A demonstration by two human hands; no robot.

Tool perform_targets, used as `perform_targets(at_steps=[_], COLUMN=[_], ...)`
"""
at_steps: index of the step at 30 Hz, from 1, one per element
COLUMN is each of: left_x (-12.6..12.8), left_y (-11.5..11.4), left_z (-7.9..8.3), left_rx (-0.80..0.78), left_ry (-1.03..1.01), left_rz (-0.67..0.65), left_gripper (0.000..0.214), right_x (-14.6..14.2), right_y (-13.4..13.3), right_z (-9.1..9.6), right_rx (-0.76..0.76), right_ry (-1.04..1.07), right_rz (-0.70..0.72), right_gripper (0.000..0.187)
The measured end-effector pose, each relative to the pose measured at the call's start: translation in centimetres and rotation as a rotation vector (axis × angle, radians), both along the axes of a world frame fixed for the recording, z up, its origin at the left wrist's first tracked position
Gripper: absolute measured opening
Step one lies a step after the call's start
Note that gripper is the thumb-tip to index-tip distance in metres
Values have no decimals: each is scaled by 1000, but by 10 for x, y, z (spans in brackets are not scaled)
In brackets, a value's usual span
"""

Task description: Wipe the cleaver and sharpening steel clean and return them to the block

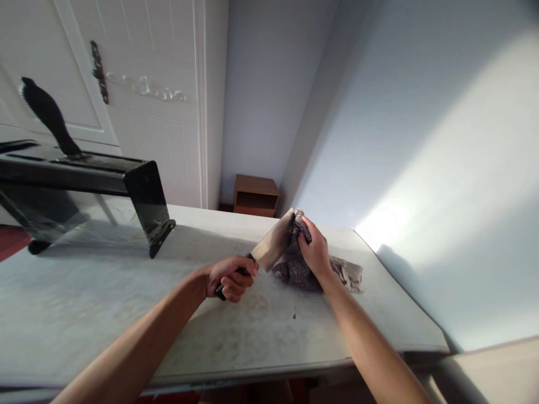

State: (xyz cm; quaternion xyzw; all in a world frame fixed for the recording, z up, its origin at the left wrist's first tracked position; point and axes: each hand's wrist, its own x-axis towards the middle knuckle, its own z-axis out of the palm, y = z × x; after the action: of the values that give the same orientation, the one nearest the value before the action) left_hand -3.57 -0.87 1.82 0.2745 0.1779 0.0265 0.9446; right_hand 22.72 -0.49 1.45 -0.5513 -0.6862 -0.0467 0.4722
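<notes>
My left hand (233,279) is wrapped around the black handle of a kitchen cleaver (273,242), whose broad blade slants up and away to the right. A bunched dark grey speckled cloth (297,272) rests against the blade's right side and spreads onto the table below. My right hand (315,247) pinches the upper part of this cloth near the blade's far end. Partly behind my right wrist lies a flat pale piece with dark smears (351,274); its kind is unclear.
A white-topped table (138,314) carries a black rack-like stand (143,179) with clear sides and an upright black handle (48,115) at the left. A small dark speck (294,316) lies near the cloth. Beyond are a white door (164,134), a brown cabinet (256,193) and a wall (421,140).
</notes>
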Motion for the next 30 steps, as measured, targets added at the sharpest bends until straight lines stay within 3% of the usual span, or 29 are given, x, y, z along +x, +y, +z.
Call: perform_targets(at_steps=[4, 8, 11, 14, 18, 23, 30], left_x=[0, 0, 0, 1, 0, 0, 0], left_y=[1, 4, 3, 0, -3, -3, -2], left_z=[-3, -6, -5, -2, 2, 5, 2], left_rx=[49, 127, 217, 286, 305, 312, 332], left_ry=[19, 23, 51, 53, 56, 126, 142], left_rz=[-2, -46, -117, -151, -155, -136, -68], left_gripper=[41, 43, 47, 49, 49, 52, 52], right_x=[7, 19, 31, 38, 37, 34, 34], right_y=[2, 4, 6, 6, 1, -1, 1], right_z=[2, 5, 8, 13, 19, 17, 15], right_rx=[-93, -190, -119, 46, 144, -17, -129], right_ry=[111, 186, 407, 601, 634, 551, 536], right_rz=[-54, -130, -190, -238, -151, 64, 64], right_gripper=[46, 29, 22, 24, 32, 36, 29])
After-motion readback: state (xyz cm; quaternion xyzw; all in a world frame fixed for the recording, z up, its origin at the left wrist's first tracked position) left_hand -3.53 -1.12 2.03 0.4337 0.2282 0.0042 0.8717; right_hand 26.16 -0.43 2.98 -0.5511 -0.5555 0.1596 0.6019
